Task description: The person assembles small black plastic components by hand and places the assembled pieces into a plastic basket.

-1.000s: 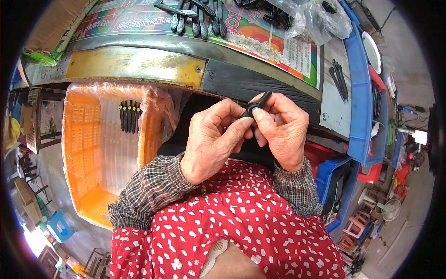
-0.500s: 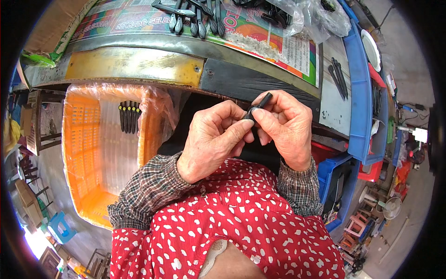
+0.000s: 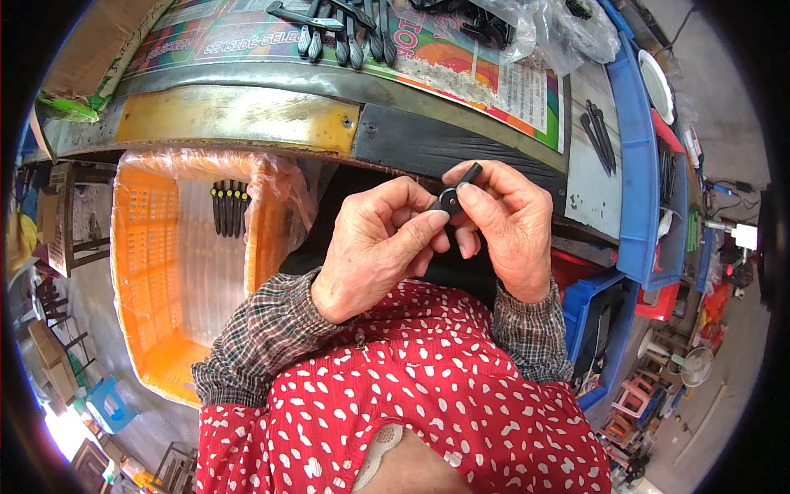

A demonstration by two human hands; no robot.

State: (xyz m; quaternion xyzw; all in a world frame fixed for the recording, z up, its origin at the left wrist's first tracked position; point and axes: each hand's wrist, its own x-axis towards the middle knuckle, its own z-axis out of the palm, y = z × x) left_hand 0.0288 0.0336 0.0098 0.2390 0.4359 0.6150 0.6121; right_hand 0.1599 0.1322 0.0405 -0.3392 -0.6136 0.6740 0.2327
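Observation:
Both hands meet in front of my chest around a small black plastic part (image 3: 448,201) with a round, disc-like joint and a short stem pointing up and right. My left hand (image 3: 374,243) is closed, its thumb and forefinger pinching the joint's lower left side. My right hand (image 3: 512,226) is closed too, its thumb and bent forefinger at the stem. The fingers hide the part's lower end. Beyond the hands, several black handle-like pieces with grey ribbed ends (image 3: 350,37) lie on the bench.
An orange crate (image 3: 148,272) lined with clear plastic stands at left, holding several black pieces with yellow dots (image 3: 229,210). The bench edge (image 3: 444,140) runs just beyond my hands. Black rods (image 3: 599,136) lie at right beside a blue tray (image 3: 638,247). Clear plastic bags (image 3: 568,37) sit at the back.
My right thumb has shifted right, off the joint, so its round face now shows. The stem has moved slightly. Both hands otherwise stay in place.

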